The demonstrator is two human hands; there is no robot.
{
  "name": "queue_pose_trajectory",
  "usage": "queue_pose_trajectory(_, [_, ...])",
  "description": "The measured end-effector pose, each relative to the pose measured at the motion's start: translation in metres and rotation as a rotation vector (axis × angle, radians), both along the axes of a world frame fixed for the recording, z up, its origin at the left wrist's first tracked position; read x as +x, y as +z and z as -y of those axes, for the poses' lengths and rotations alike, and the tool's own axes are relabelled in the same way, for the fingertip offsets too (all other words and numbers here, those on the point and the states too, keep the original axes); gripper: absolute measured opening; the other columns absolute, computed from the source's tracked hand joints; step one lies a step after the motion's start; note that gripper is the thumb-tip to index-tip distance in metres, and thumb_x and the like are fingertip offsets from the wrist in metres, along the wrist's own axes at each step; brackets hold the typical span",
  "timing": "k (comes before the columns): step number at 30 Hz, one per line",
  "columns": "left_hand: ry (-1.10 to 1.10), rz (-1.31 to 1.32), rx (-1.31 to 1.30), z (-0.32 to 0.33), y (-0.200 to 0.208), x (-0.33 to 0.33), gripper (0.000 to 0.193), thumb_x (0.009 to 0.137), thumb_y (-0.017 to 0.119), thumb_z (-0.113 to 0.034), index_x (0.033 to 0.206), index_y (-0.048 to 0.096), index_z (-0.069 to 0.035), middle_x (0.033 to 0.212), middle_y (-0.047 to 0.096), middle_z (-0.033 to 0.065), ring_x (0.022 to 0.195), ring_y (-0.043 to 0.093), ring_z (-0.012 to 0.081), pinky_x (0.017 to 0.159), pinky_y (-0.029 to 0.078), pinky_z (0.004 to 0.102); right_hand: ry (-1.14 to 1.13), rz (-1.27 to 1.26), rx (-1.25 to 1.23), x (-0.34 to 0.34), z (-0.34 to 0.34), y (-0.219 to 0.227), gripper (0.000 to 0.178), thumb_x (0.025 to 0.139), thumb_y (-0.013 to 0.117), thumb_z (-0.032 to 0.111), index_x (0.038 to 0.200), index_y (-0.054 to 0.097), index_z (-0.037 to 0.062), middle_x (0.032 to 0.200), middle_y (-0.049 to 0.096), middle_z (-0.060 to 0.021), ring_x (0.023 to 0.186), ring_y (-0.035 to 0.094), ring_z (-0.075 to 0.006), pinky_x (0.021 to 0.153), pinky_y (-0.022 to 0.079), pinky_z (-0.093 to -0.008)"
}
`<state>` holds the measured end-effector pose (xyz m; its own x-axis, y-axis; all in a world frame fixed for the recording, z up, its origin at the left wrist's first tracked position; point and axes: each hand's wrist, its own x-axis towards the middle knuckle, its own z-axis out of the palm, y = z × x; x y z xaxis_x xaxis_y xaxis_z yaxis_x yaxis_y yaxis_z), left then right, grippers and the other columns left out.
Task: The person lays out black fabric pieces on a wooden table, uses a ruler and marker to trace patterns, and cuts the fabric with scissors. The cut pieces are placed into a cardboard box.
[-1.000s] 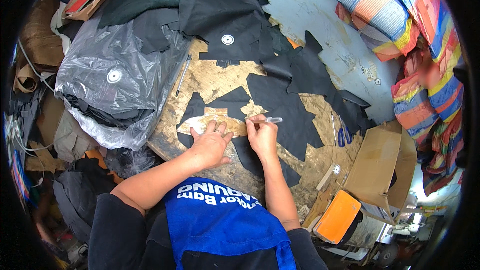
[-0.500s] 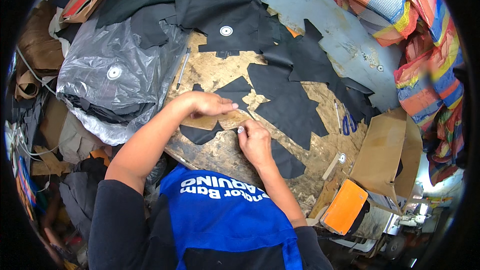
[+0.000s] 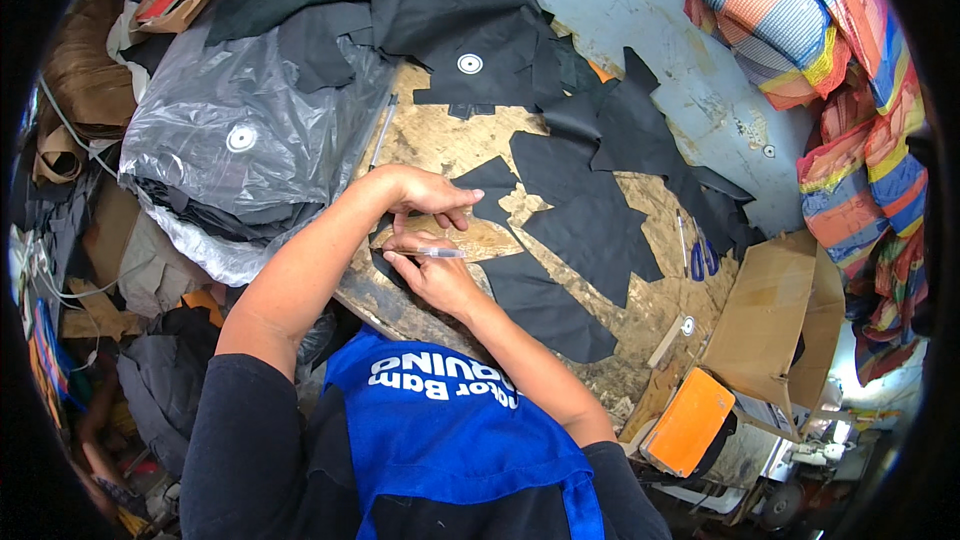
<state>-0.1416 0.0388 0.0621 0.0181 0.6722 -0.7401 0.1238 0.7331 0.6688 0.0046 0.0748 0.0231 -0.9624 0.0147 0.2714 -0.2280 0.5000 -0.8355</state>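
Observation:
My left hand (image 3: 433, 194) lies over the upper edge of a brown pointed pattern piece (image 3: 490, 237), its fingers stretched out. Just below, my right hand (image 3: 435, 275) grips a clear-barrelled pen (image 3: 438, 252), whose tip end points left. The pen sits at the left part of the pattern, and the right fingers partly cover it. Under and around the pattern lie black leather-like pieces, one above it (image 3: 490, 185) and another to its lower right (image 3: 550, 310). Whether the pen tip touches the material cannot be made out.
Large black sheets (image 3: 585, 210) spread across the worn wooden table (image 3: 440, 150). A second pen (image 3: 383, 133) lies beside a plastic-wrapped stack (image 3: 240, 170). Blue-handled scissors (image 3: 704, 258), an open cardboard box (image 3: 765, 325) and an orange box (image 3: 688, 420) are at right.
My right hand has moved left with the pen, from the pattern's right part to its left part beneath my left hand. My left hand stays over the pattern. The view has shifted slightly.

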Motion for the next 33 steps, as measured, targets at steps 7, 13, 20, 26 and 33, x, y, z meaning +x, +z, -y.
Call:
queue_pose_trajectory(7, [-0.01,-0.026,-0.037,-0.001,-0.002,-0.001,0.075,0.09,0.026,-0.066,0.131,0.048,-0.007,0.137,0.046,0.0032,0.127,0.04,0.0209,0.083,0.045,0.0644,-0.189,0.197,0.232,0.013,-0.013,0.013,0.014,0.08,0.06,0.014,0.076,0.063,0.0013,0.076,0.063,-0.02,0.073,0.063,-0.0345,0.067,0.05,-0.0426])
queue_pose_trajectory(13, [-0.002,-0.023,0.002,0.0,-0.005,-0.001,0.076,0.089,0.025,-0.068,0.13,0.051,-0.009,0.139,0.044,0.0037,0.128,0.039,0.0216,0.081,0.047,0.0612,-0.014,0.097,0.078,0.003,-0.004,0.011,0.016,0.083,0.059,0.017,0.082,0.061,0.0005,0.084,0.062,-0.0216,0.08,0.061,-0.0369,0.073,0.047,-0.0441])
queue_pose_trajectory(20, [-0.062,-0.07,-0.011,0.002,0.002,0.001,0.075,0.09,0.026,-0.065,0.134,0.045,-0.007,0.135,0.048,0.0054,0.124,0.043,0.0187,0.067,0.055,0.0455,-0.229,0.114,-0.02,0.037,-0.04,0.011,0.011,0.085,0.058,0.009,0.084,0.062,-0.0013,0.064,0.06,-0.0119,0.058,0.06,-0.021,0.056,0.046,-0.0315])
queue_pose_trajectory(26, [-0.037,-0.124,0.023,0.003,0.003,0.005,0.074,0.091,0.026,-0.065,0.129,0.051,-0.007,0.131,0.052,0.0065,0.122,0.045,0.0173,0.057,0.056,0.0376,-0.276,0.131,-0.064,0.039,-0.04,0.009,0.014,0.083,0.059,0.011,0.081,0.062,-0.0027,0.064,0.061,-0.0171,0.057,0.062,-0.028,0.054,0.047,-0.0351])
queue_pose_trajectory(33, [-0.089,-0.114,0.019,0.003,0.004,0.005,0.071,0.092,0.024,-0.064,0.129,0.052,-0.011,0.127,0.054,0.0084,0.111,0.052,0.0166,0.054,0.053,0.0322,-0.385,0.035,0.073,0.023,-0.04,0.008,0.016,0.083,0.058,0.011,0.077,0.062,-0.003,0.071,0.062,-0.0222,0.067,0.062,-0.0366,0.062,0.048,-0.042])
